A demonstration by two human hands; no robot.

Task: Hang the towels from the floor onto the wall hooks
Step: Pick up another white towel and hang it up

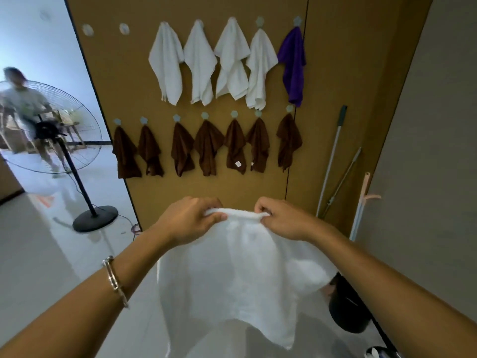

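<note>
The left hand (191,218) and the right hand (281,219) pinch the bunched top edge of a white towel (232,275) close together, and the cloth hangs down between the forearms, in front of a brown wall (129,94). The wall's upper row of hooks carries four hung white towels (200,63) and a purple towel (293,63) at its right end, with two bare hooks (87,29) at its left end, while the lower row carries seven brown towels (207,148). A standing fan (47,130) is on the floor at the left with a blurred person (23,96) behind it, and two long poles (331,161) lean against the wall at the right.
</note>
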